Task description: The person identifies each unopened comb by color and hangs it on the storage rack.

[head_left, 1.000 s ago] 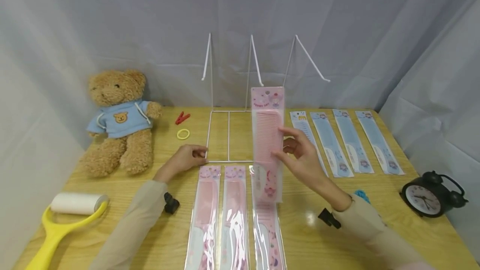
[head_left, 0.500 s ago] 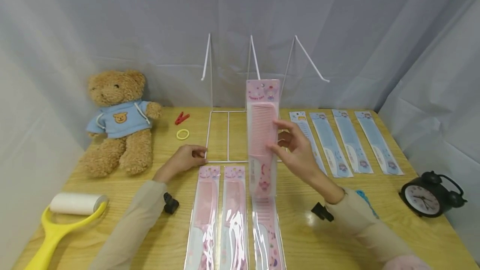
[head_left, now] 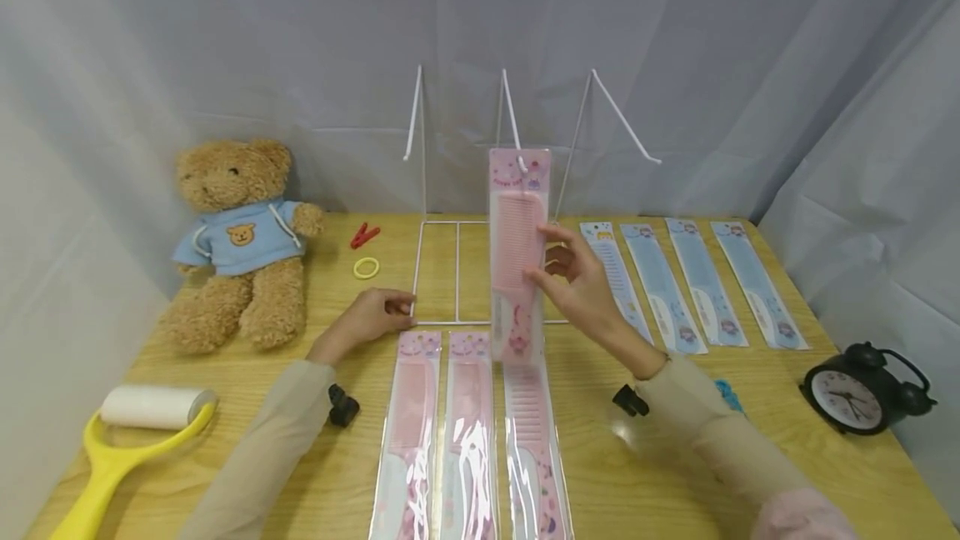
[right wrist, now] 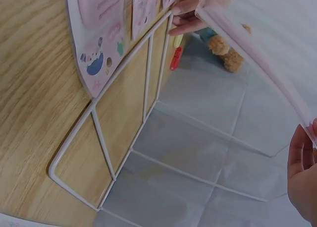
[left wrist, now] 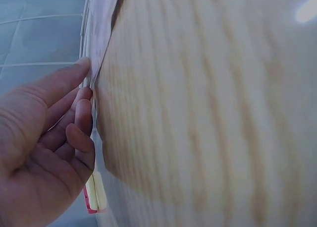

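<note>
My right hand (head_left: 551,261) pinches a packaged pink comb (head_left: 517,248) by its right edge and holds it upright in front of a white wire stand (head_left: 456,273). The pack's top hole sits at the tip of the middle hook (head_left: 512,119). In the right wrist view the pack (right wrist: 257,53) shows edge-on above the stand's base (right wrist: 124,113). My left hand (head_left: 382,311) rests on the base's front left corner, with straight fingers (left wrist: 74,78) touching the wire. Three more pink comb packs (head_left: 468,432) lie flat in front of the stand.
Several blue comb packs (head_left: 686,286) lie in a row at the right, with a black alarm clock (head_left: 862,390) beyond them. A teddy bear (head_left: 236,240), a red clip (head_left: 364,235), a yellow ring (head_left: 366,267) and a yellow lint roller (head_left: 127,440) are on the wooden table (head_left: 645,473) at the left.
My right hand has carried the pink comb pack up and to the left, bringing its top to the middle hook's tip. The left hand has stayed on the base.
</note>
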Tool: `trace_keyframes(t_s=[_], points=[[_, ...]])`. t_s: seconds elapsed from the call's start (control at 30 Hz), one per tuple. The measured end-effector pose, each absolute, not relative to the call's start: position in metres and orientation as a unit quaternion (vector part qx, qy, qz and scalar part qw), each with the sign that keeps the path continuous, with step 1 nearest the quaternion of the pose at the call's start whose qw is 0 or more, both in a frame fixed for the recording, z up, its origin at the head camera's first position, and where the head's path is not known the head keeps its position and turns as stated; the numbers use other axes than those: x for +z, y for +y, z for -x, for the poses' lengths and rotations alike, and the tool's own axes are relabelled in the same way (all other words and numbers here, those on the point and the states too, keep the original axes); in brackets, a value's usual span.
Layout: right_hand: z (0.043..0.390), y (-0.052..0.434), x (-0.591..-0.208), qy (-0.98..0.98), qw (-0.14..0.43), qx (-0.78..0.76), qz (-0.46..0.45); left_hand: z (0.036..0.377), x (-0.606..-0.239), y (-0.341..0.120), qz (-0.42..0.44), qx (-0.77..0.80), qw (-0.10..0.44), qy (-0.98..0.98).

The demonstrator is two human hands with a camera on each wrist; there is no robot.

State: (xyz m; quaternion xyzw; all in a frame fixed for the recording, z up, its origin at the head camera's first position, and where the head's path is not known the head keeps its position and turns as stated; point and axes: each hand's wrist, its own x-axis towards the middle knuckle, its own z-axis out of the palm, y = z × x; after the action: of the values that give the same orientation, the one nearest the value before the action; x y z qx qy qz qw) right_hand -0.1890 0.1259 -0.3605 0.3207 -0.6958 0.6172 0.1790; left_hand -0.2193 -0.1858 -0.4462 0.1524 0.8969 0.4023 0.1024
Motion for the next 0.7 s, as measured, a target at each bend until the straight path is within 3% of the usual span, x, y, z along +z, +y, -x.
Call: trace_keyframes(t_s=[0.7], points=[[0.249, 0.118, -0.363, -0.722, 0.212, 0.594, -0.285, 0.219, -0.446, -0.186, -0.159, 0.406, 0.098, 0.895]])
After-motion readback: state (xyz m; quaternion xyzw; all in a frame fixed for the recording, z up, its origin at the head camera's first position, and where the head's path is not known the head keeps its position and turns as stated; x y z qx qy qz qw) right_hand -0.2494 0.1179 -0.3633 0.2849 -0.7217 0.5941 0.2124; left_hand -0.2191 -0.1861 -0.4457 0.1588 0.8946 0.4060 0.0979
